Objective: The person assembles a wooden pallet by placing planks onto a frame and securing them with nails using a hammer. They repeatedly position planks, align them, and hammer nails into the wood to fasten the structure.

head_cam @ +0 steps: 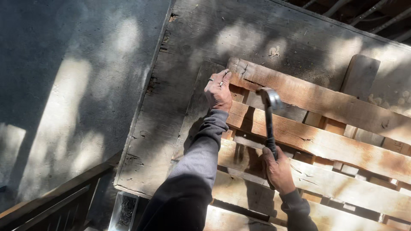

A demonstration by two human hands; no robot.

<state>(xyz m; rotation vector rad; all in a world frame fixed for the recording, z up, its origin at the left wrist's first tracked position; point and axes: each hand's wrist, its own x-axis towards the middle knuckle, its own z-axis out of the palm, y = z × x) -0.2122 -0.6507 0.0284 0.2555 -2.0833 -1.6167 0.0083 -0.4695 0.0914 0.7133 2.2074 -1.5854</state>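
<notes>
From the head view, my left hand rests on the end of the top slat, its fingers pinched together around something small and thin at the slat's corner; I cannot tell what. My right hand has its fingers wrapped tight around the handle of the hammer, head raised above the slats. The slatted wooden frame lies on a big plywood sheet serving as my surface. Several slats already sit in rows; this corner looks unfastened yet. A box of nails waits at the lower edge.
</notes>
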